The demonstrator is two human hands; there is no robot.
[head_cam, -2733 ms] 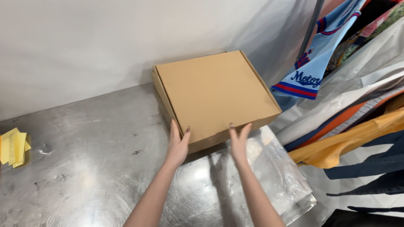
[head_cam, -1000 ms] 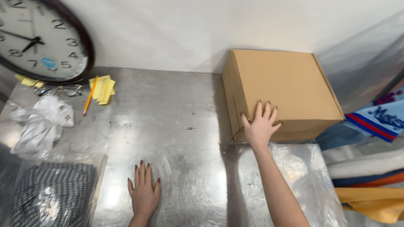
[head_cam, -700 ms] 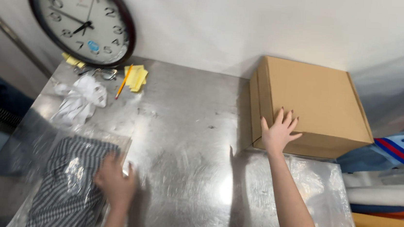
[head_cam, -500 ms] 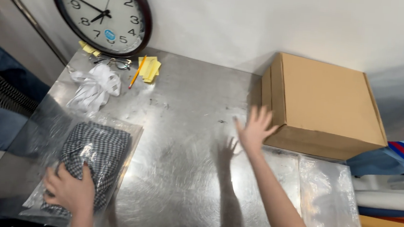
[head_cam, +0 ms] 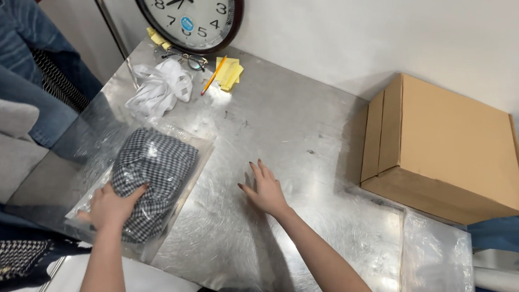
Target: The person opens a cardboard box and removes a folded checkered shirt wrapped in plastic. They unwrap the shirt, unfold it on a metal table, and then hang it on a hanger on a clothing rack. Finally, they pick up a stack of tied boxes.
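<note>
In the head view, lower left of the frame, our left hand point(head_cam: 110, 205) presses, fingers curled, on the bagged checked garment point(head_cam: 151, 180). Our right hand point(head_cam: 265, 193) lies flat and empty at centre on the desk point(head_cam: 311, 125). Best to grip the bag's edge firmly.

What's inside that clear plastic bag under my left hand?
A folded black-and-white checked garment fills the clear plastic bag. The left hand presses on its near end, covering that part. What lies beneath the bag cannot be seen.

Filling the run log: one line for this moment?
left hand: on bagged garment | right hand: flat on table | box: apart, untouched
</note>
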